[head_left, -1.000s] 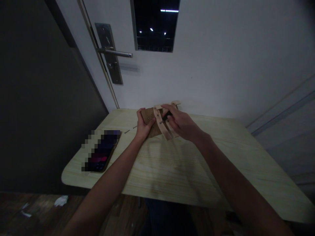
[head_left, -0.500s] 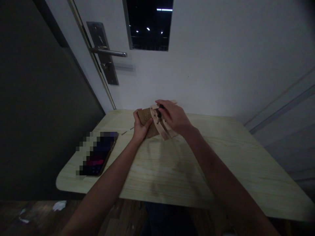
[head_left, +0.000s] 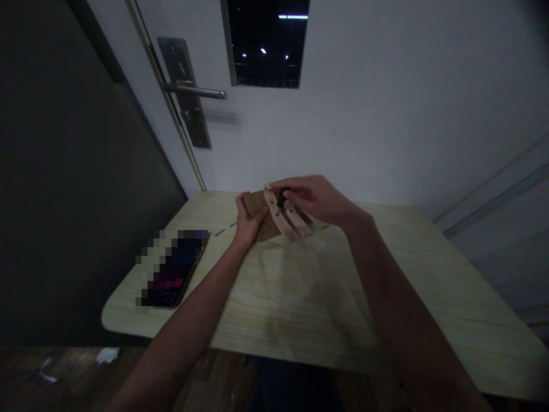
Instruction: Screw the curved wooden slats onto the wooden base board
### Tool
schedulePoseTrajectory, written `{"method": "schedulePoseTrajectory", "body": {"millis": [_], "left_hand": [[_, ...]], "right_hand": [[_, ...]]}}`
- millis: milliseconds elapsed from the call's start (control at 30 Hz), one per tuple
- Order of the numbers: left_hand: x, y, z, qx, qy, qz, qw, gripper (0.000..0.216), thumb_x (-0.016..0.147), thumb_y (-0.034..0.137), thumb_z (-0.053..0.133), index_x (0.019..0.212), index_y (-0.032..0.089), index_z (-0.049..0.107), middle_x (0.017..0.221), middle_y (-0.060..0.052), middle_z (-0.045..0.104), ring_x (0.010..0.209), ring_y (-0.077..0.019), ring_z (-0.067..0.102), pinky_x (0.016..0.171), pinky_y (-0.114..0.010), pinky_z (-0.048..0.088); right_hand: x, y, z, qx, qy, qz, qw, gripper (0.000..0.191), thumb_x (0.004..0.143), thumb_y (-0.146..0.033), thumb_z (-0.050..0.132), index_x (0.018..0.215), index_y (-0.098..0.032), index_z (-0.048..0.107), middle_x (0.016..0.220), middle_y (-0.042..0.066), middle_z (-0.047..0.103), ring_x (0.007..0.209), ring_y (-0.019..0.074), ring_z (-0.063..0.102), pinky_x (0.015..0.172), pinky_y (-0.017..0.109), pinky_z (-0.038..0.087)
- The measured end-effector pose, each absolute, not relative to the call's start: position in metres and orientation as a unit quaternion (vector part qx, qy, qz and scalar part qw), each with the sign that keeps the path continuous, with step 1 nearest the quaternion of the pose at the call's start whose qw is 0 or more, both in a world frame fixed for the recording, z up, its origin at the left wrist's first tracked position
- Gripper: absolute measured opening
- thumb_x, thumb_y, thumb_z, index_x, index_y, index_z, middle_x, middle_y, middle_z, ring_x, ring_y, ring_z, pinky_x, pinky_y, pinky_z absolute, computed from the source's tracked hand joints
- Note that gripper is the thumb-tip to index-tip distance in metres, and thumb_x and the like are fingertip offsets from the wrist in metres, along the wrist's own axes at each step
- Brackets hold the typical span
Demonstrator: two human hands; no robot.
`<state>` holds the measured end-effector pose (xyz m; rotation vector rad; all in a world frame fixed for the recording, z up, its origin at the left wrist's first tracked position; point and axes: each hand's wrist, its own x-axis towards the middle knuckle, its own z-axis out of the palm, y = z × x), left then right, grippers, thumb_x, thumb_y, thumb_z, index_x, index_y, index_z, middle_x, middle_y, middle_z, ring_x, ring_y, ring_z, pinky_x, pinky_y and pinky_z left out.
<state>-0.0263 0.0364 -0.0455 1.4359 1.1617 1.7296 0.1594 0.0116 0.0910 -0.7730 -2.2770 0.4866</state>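
Observation:
A brown wooden board (head_left: pixel 269 230) is held near the back of the table, gripped at its left end by my left hand (head_left: pixel 249 224), with the thumb pressed on top. Pale, curved strips (head_left: pixel 286 226) lie across the board, with dark screw heads or holes in them. My right hand (head_left: pixel 321 197) pinches a small black-handled screwdriver (head_left: pixel 282 198) between thumb and fingers. Its tip points down at a screw (head_left: pixel 277 213) in the nearest strip; whether it touches cannot be made out. The right part of the board is partly hidden under my right hand.
Thin metal screws or nails (head_left: pixel 219 233) lie on the table (head_left: pixel 266 309) left of the board. A phone (head_left: pixel 178 274), partly pixelated, rests at the left. Behind the table stands a white door with a metal handle (head_left: pixel 197 91). White scraps (head_left: pixel 108 355) are on the floor.
My right hand has turned about the screwdriver and its wrist has swung to the right. More of the strips shows now. My left hand keeps its hold on the board.

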Motion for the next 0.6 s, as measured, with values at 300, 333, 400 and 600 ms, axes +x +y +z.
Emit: {"method": "schedulePoseTrajectory", "body": {"millis": [300,333,400,600], "left_hand": [[-0.028,0.041,-0.049,0.528,0.433,0.658,0.318,0.063,0.067,0.038,0.075,0.116,0.027,0.037,0.105,-0.002,0.051,0.098,-0.0197,0.054,0.091,-0.036,0.046],[-0.028,0.04,-0.049,0.527,0.434,0.659,0.317,0.063,0.067,0.038,0.075,0.116,0.027,0.037,0.105,-0.002,0.051,0.099,-0.0196,0.054,0.091,-0.036,0.046],[-0.027,0.039,-0.047,0.525,0.438,0.659,0.314,0.062,0.066,0.037,0.075,0.115,0.027,0.038,0.106,-0.002,0.051,0.099,-0.0195,0.054,0.091,-0.036,0.045],[-0.026,0.039,-0.046,0.519,0.44,0.659,0.32,0.063,0.065,0.037,0.075,0.114,0.027,0.038,0.106,-0.002,0.051,0.1,-0.0201,0.054,0.092,-0.036,0.046]], "right_hand": [[0.161,0.013,0.09,-0.307,-0.874,0.141,0.349,0.03,0.089,-0.02,0.048,0.112,-0.02,0.067,0.105,0.004,0.071,0.091,0.0153,0.065,0.08,0.028,0.049],[0.159,0.013,0.09,-0.309,-0.872,0.136,0.355,0.027,0.088,-0.021,0.049,0.109,-0.02,0.067,0.101,0.003,0.072,0.088,0.0149,0.065,0.078,0.027,0.048],[0.157,0.012,0.09,-0.322,-0.862,0.123,0.371,0.02,0.088,-0.024,0.053,0.099,-0.02,0.069,0.09,0.002,0.072,0.079,0.0137,0.063,0.072,0.026,0.047],[0.15,0.015,0.082,-0.383,-0.82,0.078,0.418,0.018,0.082,-0.036,0.064,0.079,-0.018,0.064,0.07,0.0,0.066,0.063,0.012,0.058,0.063,0.025,0.042]]}}
